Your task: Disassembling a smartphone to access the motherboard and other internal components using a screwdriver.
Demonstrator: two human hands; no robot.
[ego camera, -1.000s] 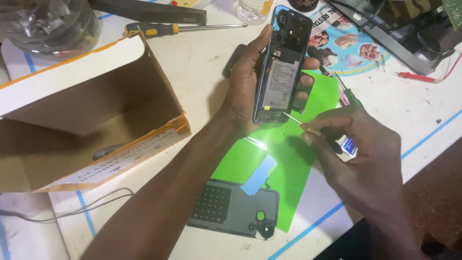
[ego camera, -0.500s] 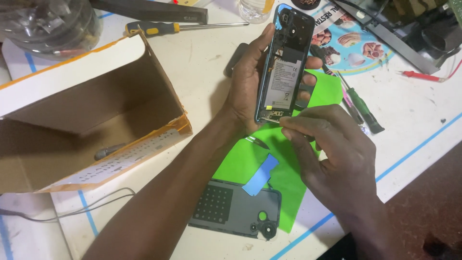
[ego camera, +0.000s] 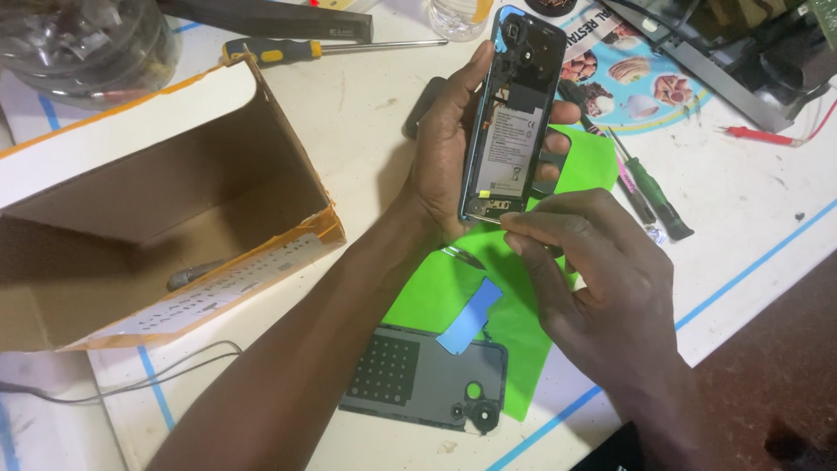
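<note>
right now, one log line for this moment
left hand: holds opened phone | right hand: fingertips at phone's lower edge | back cover: on table

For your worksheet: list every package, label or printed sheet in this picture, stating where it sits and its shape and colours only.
Open brown cardboard box: left, on its side, orange-edged.
White rectangular battery label: inside the opened phone held by the left hand.
Colourful printed food leaflet: top right, blue and white, under screwdrivers.
</note>
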